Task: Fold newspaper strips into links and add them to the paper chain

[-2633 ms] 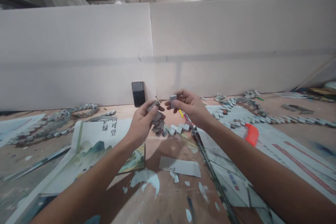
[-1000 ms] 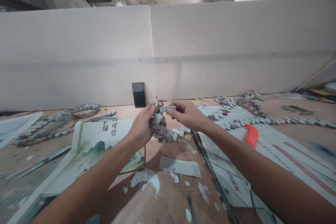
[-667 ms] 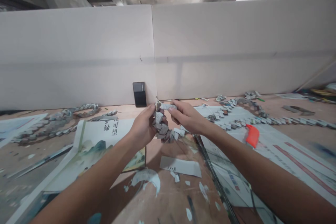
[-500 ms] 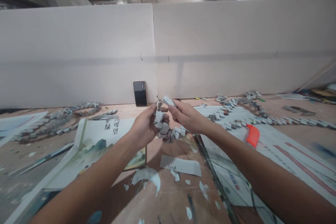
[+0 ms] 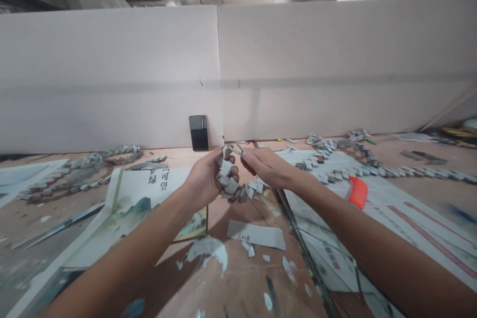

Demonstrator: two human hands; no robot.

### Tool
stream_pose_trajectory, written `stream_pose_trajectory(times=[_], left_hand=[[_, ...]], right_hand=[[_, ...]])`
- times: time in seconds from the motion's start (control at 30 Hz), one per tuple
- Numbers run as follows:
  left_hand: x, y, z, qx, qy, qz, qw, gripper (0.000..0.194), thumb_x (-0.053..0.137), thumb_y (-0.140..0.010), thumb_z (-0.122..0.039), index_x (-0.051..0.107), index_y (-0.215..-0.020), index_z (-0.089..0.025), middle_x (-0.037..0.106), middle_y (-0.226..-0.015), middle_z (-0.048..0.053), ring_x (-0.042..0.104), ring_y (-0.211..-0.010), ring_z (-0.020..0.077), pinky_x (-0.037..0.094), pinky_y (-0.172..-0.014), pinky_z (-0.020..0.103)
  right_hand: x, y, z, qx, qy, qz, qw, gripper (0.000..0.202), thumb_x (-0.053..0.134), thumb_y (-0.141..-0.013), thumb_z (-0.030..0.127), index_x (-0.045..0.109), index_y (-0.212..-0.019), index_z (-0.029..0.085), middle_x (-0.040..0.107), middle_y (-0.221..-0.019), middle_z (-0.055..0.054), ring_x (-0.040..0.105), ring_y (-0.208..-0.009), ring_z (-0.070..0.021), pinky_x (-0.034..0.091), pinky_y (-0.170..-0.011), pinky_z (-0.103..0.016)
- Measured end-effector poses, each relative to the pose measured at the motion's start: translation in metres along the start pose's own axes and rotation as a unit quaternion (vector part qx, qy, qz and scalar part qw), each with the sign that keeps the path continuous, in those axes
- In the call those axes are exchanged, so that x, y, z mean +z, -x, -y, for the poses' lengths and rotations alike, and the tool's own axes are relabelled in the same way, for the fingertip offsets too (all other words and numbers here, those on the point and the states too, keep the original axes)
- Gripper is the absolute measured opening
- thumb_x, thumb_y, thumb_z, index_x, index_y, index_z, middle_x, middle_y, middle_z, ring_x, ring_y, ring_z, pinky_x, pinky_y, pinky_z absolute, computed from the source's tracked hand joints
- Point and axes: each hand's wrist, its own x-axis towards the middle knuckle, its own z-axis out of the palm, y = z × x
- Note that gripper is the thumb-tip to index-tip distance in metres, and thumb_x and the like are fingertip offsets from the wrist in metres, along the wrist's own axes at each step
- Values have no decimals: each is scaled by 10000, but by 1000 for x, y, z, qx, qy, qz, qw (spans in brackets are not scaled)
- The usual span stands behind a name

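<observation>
My left hand (image 5: pixel 208 175) is closed round one end of a folded-paper chain (image 5: pixel 230 185), which curves down and to the right below my hands. Close beside it, my right hand (image 5: pixel 264 165) pinches a small folded paper strip (image 5: pixel 238 149) between thumb and fingers. The strip looks thin from this angle and points toward the chain's upper end, near my left fingertips. Whether the two touch is too small to tell.
A black phone (image 5: pixel 198 133) leans on the white partition (image 5: pixel 112 79). More paper chains (image 5: pixel 89 164) lie left and right. A red-orange handled object (image 5: pixel 358 193) rests on printed sheets at right. A paper strip (image 5: pixel 256 234) and scraps lie in front, a long metal blade (image 5: pixel 63 226) at left.
The paper piece in my right hand has turned from its broad face to a narrow edge. My left hand has shifted the held chain end slightly.
</observation>
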Motion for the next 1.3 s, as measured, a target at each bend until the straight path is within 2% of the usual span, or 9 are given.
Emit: stream_pose_trajectory(times=[0.1,0.2,0.43,0.63,0.83,0.93,1.07,1.3], left_hand=[[-1,0,1,-7,-15,-7,1000,170,439,-911,-222,538,-797,-144,544,-659,18,553,-509,113,486,-486,233],[-3,-1,2,14,-29,-9,999,140,428,-910,-182,543,-842,-140,567,-689,30,571,-525,119,493,-493,235],[-8,-5,4,23,-32,1,999,120,422,-896,-126,539,-922,-138,586,-700,45,567,-512,114,483,-489,224],[-9,-2,4,2,-46,-7,999,123,415,-901,-148,538,-902,-137,555,-677,31,573,-536,134,548,-597,325],[-4,1,0,-30,-87,-29,995,123,400,-875,-106,501,-932,-149,537,-644,37,569,-494,148,466,-439,248],[-8,-1,0,-27,-91,-30,995,150,432,-845,-86,471,-967,-166,548,-632,41,585,-490,157,451,-431,232],[-10,-3,1,-10,-84,-60,995,185,459,-831,-83,444,-988,-180,575,-666,51,614,-508,168,471,-441,236],[-3,1,1,-21,-82,-71,994,147,440,-845,-76,440,-953,-176,550,-628,32,607,-481,162,487,-449,239]], right_hand=[[-1,0,-2,5,23,4,1000,383,245,-961,343,346,-622,197,441,-583,7,389,-555,-132,250,-567,-283],[-1,0,-3,-6,60,6,998,350,263,-950,344,316,-635,201,418,-579,14,364,-545,-127,224,-558,-282],[-3,-1,-4,-19,103,20,994,325,298,-929,338,307,-635,199,380,-553,26,334,-521,-118,192,-549,-287],[-4,0,-7,-14,98,17,995,328,333,-908,340,295,-615,197,351,-531,31,319,-504,-115,189,-539,-284],[-3,0,-7,-22,85,25,996,325,366,-873,317,295,-582,192,319,-513,37,297,-482,-106,180,-513,-277],[-4,1,-5,-18,86,34,996,335,364,-876,317,278,-576,194,300,-498,41,285,-463,-101,178,-507,-282],[-5,1,-4,-22,85,47,995,326,366,-869,297,281,-571,196,300,-490,42,284,-459,-98,179,-513,-290],[-4,1,-4,-18,114,34,993,335,371,-862,310,277,-563,192,300,-480,37,282,-457,-97,165,-512,-296]])
